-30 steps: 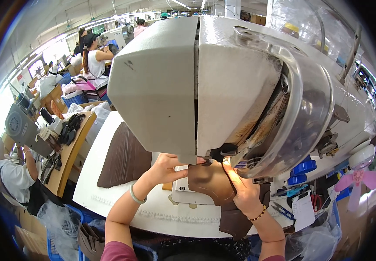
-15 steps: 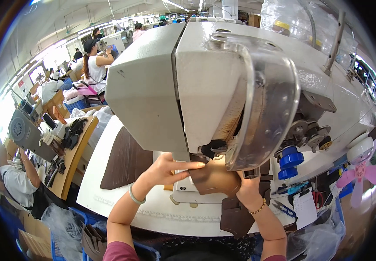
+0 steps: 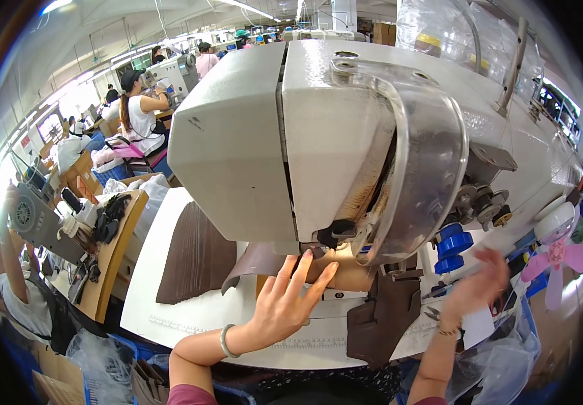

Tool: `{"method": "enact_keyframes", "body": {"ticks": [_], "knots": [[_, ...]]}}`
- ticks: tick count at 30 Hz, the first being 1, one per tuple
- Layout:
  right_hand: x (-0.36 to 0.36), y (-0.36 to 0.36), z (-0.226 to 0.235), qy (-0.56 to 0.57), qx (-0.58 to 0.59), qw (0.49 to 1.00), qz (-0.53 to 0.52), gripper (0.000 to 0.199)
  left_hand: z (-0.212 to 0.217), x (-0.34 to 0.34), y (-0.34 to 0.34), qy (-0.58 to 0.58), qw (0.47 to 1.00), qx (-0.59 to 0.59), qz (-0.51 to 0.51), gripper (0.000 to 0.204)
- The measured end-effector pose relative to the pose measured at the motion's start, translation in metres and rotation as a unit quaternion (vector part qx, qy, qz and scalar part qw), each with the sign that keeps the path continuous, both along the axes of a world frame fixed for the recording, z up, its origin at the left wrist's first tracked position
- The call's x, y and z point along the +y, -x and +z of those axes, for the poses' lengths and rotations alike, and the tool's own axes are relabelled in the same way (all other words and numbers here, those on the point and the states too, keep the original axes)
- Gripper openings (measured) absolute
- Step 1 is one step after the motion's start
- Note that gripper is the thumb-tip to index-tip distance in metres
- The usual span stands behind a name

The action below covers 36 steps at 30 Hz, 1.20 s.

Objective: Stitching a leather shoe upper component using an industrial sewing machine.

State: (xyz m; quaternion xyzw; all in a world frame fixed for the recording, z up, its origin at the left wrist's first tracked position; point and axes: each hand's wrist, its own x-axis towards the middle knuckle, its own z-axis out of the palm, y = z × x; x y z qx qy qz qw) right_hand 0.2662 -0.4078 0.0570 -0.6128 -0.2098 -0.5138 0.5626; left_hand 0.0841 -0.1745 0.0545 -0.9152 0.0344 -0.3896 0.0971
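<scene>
Under the head of a white sewing machine [image 3: 234,148] lies a brown leather-like piece [image 3: 244,264], its left end curled up off the bed and its right part lit by the lamp. My left hand [image 3: 285,300] rests on its front edge with fingers stretched out and apart, close to the needle area, which the machine head mostly hides. My right hand [image 3: 477,287] is off the piece, over the right side of the table near the snips [image 3: 433,314]; motion smears its fingers. More brown pieces [image 3: 382,317] lie right of the machine bed, overhanging the front edge.
A stack of brown sheets [image 3: 193,260] lies on the left of the white table [image 3: 143,297]. To the right are blue knobs [image 3: 453,246] on the machine and a pink fan [image 3: 558,256]. Another person [image 3: 18,290] sits at a bench [image 3: 119,260] on the left.
The brown piece has shifted left under the machine head. My right hand has let go of it and moved right. My left hand has come nearer me, its fingers now pointing away.
</scene>
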Motion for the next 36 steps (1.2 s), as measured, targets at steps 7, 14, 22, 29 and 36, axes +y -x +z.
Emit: {"method": "enact_keyframes", "body": {"ticks": [7, 14, 22, 29, 36], "knots": [[-0.195, -0.094, 0.092, -0.081, -0.006, 0.969, -0.233, 0.046, -0.003, 0.007, -0.004, -0.003, 0.998, -0.061, -0.003, 0.061], [-0.301, -0.222, 0.133, -0.062, 0.132, 0.981, 0.128, 0.047, -0.002, 0.008, -0.006, 0.013, 0.997, -0.075, -0.002, 0.061], [-0.296, -0.228, 0.113, -0.199, 0.207, 0.922, 0.261, 0.046, -0.004, 0.008, -0.008, -0.001, 0.995, -0.102, 0.010, 0.059], [-0.280, -0.216, 0.113, -0.203, 0.202, 0.922, 0.262, 0.045, 0.000, 0.008, -0.008, 0.015, 0.994, -0.104, -0.005, 0.056], [-0.302, -0.193, 0.109, -0.012, 0.112, 0.979, -0.171, 0.044, 0.000, 0.008, -0.011, 0.022, 0.994, -0.103, -0.038, 0.053]]}}
